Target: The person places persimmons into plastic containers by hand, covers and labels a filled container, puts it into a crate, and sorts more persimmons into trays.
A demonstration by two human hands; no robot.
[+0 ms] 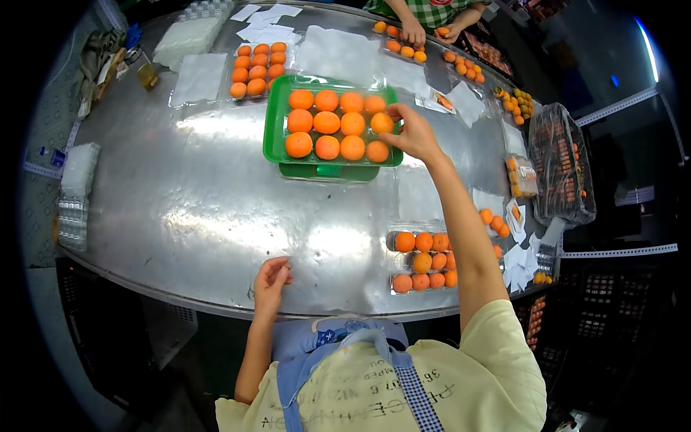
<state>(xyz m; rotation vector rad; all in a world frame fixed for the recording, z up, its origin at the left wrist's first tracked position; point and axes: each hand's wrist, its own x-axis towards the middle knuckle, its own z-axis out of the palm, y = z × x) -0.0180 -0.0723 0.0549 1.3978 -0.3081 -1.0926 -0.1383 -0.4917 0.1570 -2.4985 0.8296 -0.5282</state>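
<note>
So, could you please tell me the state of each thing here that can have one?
Left hand: empty, fingers loosely curled
Right hand: thumb and fingers on an orange
Green tray: upright, bearing the middle pack
Middle pack: filled, three rows of four
Front-right pack: middle row's left slot unfilled; partly hidden by the arm
Clear containers at left: stacked
White cards at right: scattered loose

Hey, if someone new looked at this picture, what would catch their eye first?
Probably the bright green tray at the upper middle of the metal table, bearing rows of oranges. Next, the right hand, its fingers at an orange by the tray's right side. Another filled pack sits at the lower right.
</note>
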